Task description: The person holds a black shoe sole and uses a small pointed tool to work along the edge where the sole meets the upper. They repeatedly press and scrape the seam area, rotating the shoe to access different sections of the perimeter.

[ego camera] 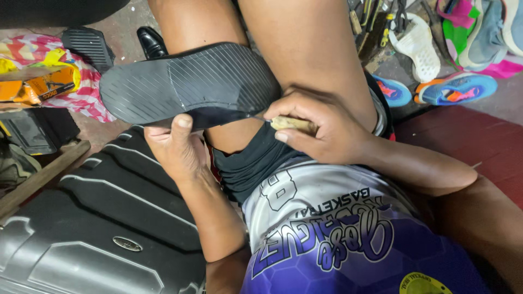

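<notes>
Purple jersey [348,245] below; hands grip black shoe [185,84] and wooden-handled tool [291,124].

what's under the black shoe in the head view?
Under the black shoe, sole up, the left hand supports its edge; a bare leg lies behind. The shoe's upper is hidden. The right hand grips a wooden-handled tool.

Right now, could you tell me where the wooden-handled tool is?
In the head view, the wooden-handled tool sits in the right hand, right of centre, its tip at the heel edge of the black shoe.

left hand [177,147] gripping black shoe sole [185,84], right hand [321,122] holding wooden-handled tool [291,123]
</notes>
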